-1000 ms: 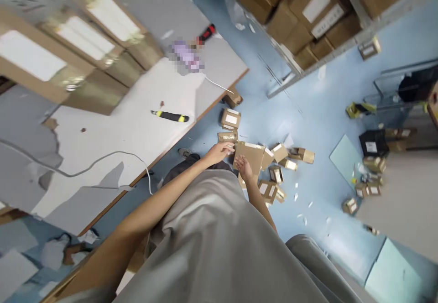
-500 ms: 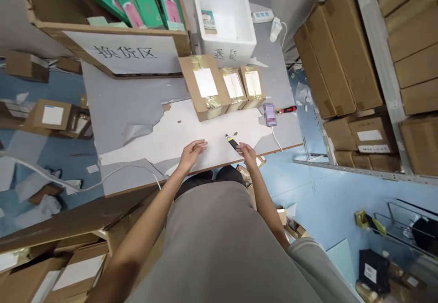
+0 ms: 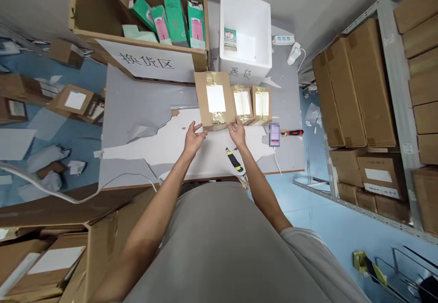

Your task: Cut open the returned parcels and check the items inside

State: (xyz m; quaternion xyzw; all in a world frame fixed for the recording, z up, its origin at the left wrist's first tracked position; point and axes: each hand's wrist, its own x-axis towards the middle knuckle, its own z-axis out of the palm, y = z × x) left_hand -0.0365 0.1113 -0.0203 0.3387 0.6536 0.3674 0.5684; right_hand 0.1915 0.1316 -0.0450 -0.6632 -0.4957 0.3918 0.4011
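A taped cardboard box (image 3: pixel 202 104) with a white label stands at the middle of the table. At its near right corner, my right hand (image 3: pixel 237 133) grips the cardboard, thumb in front and fingers along the side. My left hand (image 3: pixel 194 141) is at the near left corner with thumb and fingers apart; whether it touches the box is hard to tell. Two smaller taped boxes, one in the middle (image 3: pixel 242 103) and one on the right (image 3: pixel 262 104), stand beside the big one. A black and yellow utility knife (image 3: pixel 234 160) lies on white paper near the table's front edge, held by neither hand.
Behind stand a large carton (image 3: pixel 137 49) of green packages and a white foam box (image 3: pixel 245 61). A phone (image 3: pixel 274 135) on a cable and a red-black-handled tool (image 3: pixel 293 133) lie at right. Shelves of cartons (image 3: pixel 362 84) rise on the right.
My right hand has let go of the utility knife, which now lies on the paper. Both hands have moved forward to the large box, and the right one has taken hold of its corner.
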